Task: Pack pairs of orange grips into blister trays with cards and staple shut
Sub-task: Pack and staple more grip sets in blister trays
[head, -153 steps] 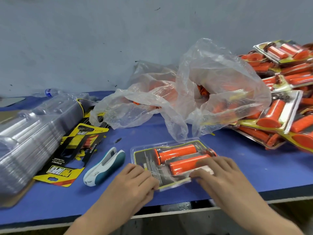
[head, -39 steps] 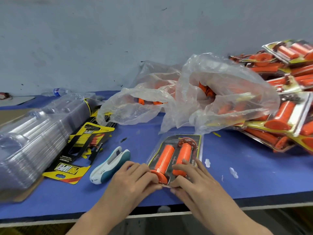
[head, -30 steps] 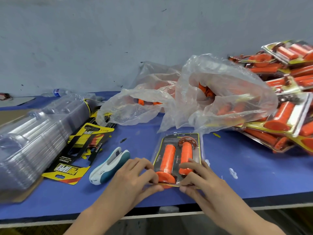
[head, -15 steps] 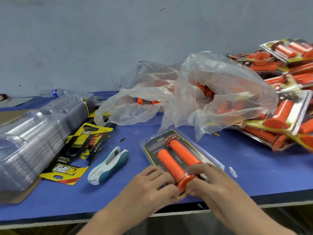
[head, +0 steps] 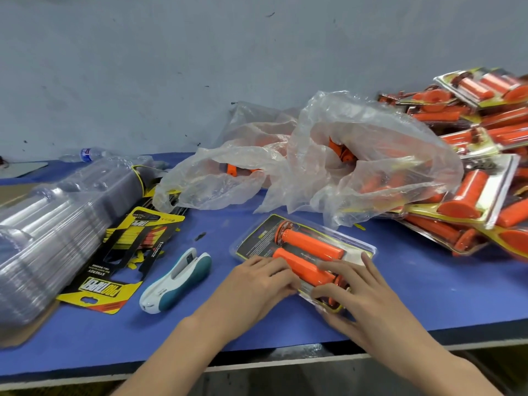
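Observation:
A clear blister pack [head: 255, 243] with a black-and-yellow card lies slanted on the blue table [head: 428, 284], near the front edge. Two orange grips [head: 311, 245] sit side by side inside it. My left hand [head: 254, 284] grips the pack's near left edge with bent fingers. My right hand [head: 354, 287] holds the near right end, its fingers spread over the top and its thumb at the front corner. A white and teal stapler [head: 177, 278] lies on the table just left of my left hand, untouched.
Printed cards [head: 114, 270] and a long stack of empty clear trays [head: 43, 230] lie at the left. A crumpled plastic bag [head: 371, 155] with loose orange grips sits behind the pack. Several finished packs [head: 471, 172] are piled at the right. A water bottle [head: 85, 154] lies by the wall.
Both hands have turned the pack on the table, from lengthwise toward the wall to slanted with its top end pointing far left. The stapler has stayed where it was.

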Motion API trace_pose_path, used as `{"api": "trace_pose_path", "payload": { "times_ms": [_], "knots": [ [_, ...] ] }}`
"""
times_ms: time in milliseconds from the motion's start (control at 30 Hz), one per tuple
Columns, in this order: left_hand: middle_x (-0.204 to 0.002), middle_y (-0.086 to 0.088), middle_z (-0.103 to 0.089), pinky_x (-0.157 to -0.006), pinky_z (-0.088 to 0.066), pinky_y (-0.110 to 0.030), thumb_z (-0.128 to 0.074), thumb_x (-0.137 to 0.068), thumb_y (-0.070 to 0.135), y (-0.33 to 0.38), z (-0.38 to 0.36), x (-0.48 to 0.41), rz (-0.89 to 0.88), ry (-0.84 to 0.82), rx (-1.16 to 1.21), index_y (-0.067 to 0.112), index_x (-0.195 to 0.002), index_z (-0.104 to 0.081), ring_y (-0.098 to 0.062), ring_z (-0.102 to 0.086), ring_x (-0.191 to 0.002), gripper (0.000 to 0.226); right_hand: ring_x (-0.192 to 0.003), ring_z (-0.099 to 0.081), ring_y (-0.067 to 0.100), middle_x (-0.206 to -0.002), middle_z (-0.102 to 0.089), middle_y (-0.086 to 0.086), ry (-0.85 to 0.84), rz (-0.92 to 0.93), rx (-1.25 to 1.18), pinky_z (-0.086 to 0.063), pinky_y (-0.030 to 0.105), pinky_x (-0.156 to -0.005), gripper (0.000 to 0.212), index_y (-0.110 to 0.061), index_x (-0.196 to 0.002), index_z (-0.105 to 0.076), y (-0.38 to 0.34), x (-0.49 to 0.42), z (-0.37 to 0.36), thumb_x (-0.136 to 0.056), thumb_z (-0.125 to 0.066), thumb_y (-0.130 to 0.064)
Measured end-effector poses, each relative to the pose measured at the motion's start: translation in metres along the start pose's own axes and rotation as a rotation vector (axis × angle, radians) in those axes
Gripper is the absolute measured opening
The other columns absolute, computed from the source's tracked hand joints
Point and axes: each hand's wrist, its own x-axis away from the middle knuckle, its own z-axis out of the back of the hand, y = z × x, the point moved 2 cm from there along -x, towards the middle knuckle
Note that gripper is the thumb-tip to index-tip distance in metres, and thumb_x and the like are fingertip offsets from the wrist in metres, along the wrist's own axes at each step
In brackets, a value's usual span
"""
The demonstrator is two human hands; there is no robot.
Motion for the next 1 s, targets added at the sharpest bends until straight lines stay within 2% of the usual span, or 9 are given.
{"api": "trace_pose_path", "payload": {
  "times_ms": [100, 200, 333, 467, 533, 600, 700, 800, 1000],
  "knots": [
    [-0.111, 0.012, -0.067, -0.093, -0.042, -0.028, -0.046, -0.098, 0.044, -0.011, 0.009, 0.011, 0.122, 0.015, -0.04, 0.025, -0.108, -0.066, -0.011, -0.063, -0.105, 0.029, -0.109, -0.055, 0.018, -0.127, -0.056, -0.009, 0.0, -0.033, -0.048, -0.052, 0.041, -0.091, 0.015, -0.039, -0.103, -0.06, 0.001, -0.001, -0.002, -0.089, -0.059, -0.043],
    [-0.118, 0.0, -0.067, -0.093, -0.046, -0.035, -0.052, -0.094, 0.047, -0.043, 0.025, 0.04, 0.431, 0.098, -0.238, 0.016, -0.12, -0.065, -0.022, -0.064, -0.11, 0.043, -0.11, -0.054, 0.016, -0.13, -0.052, -0.013, 0.001, -0.065, -0.101, -0.051, 0.03, -0.086, 0.017, -0.042, -0.106, -0.059, 0.005, 0.002, -0.003, -0.093, -0.049, -0.048],
    [-0.132, 0.0, -0.052, -0.096, -0.04, -0.036, -0.046, -0.092, 0.063, -0.072, 0.036, 0.084, 0.916, -0.226, -0.35, 0.022, -0.142, -0.04, -0.023, -0.05, -0.12, 0.065, -0.115, -0.052, 0.017, -0.133, -0.051, -0.012, 0.009, -0.084, -0.09, -0.049, 0.031, -0.088, 0.025, -0.044, -0.113, -0.06, 0.006, 0.005, -0.007, -0.094, -0.044, -0.05],
    [-0.121, 0.007, -0.056, -0.09, -0.04, -0.032, -0.034, -0.093, 0.069, -0.064, 0.041, 0.082, 0.935, -0.382, -0.414, 0.027, -0.132, -0.039, -0.017, -0.054, -0.112, 0.057, -0.116, -0.052, 0.017, -0.135, -0.049, -0.012, 0.007, -0.112, -0.057, -0.051, 0.033, -0.085, 0.03, -0.045, -0.119, -0.06, 0.004, 0.006, -0.006, -0.095, -0.044, -0.049],
    [-0.109, 0.006, -0.062, -0.083, -0.046, -0.036, -0.046, -0.092, 0.063, -0.055, 0.048, 0.072, 0.981, -0.188, -0.059, 0.027, -0.119, -0.048, -0.019, -0.061, -0.1, 0.045, -0.116, -0.051, 0.016, -0.134, -0.049, -0.011, 0.01, -0.11, -0.031, -0.049, 0.03, -0.085, 0.03, -0.046, -0.119, -0.06, 0.001, 0.006, -0.006, -0.094, -0.045, -0.049],
    [-0.089, 0.003, -0.068, -0.062, -0.053, -0.033, -0.059, -0.087, 0.059, -0.042, 0.053, 0.062, 1.107, -0.022, 0.593, 0.022, -0.109, -0.057, -0.021, -0.068, -0.075, 0.043, -0.115, -0.05, 0.015, -0.132, -0.05, -0.011, 0.009, -0.11, -0.001, -0.043, 0.026, -0.085, 0.029, -0.047, -0.117, -0.061, 0.0, 0.005, -0.007, -0.093, -0.046, -0.049],
    [-0.086, -0.01, -0.074, -0.048, -0.049, -0.027, -0.061, -0.079, 0.066, -0.018, 0.046, 0.048, 1.149, -0.277, 1.146, 0.01, -0.11, -0.064, -0.022, -0.062, -0.057, 0.064, -0.115, -0.05, 0.015, -0.132, -0.05, -0.012, -0.003, -0.116, -0.009, -0.044, 0.027, -0.087, 0.025, -0.047, -0.115, -0.059, 0.0, 0.003, -0.008, -0.093, -0.047, -0.048],
    [-0.086, -0.016, -0.071, -0.048, -0.047, -0.027, -0.061, -0.076, 0.069, -0.001, 0.034, 0.038, 1.114, -0.435, 1.3, 0.005, -0.112, -0.066, -0.024, -0.056, -0.058, 0.074, -0.116, -0.05, 0.015, -0.133, -0.05, -0.011, -0.019, -0.115, -0.031, -0.045, 0.03, -0.09, 0.024, -0.046, -0.115, -0.058, 0.001, 0.003, -0.007, -0.095, -0.046, -0.048],
    [-0.084, -0.016, -0.066, -0.049, -0.049, -0.028, -0.059, -0.083, 0.068, 0.009, 0.02, 0.016, 1.095, -0.411, 1.47, 0.006, -0.115, -0.068, -0.022, -0.059, -0.059, 0.07, -0.113, -0.053, 0.017, -0.13, -0.054, -0.008, -0.014, -0.109, -0.011, -0.046, 0.032, -0.09, 0.025, -0.045, -0.113, -0.063, -0.003, 0.002, -0.004, -0.093, -0.047, -0.046]
  ]
}}
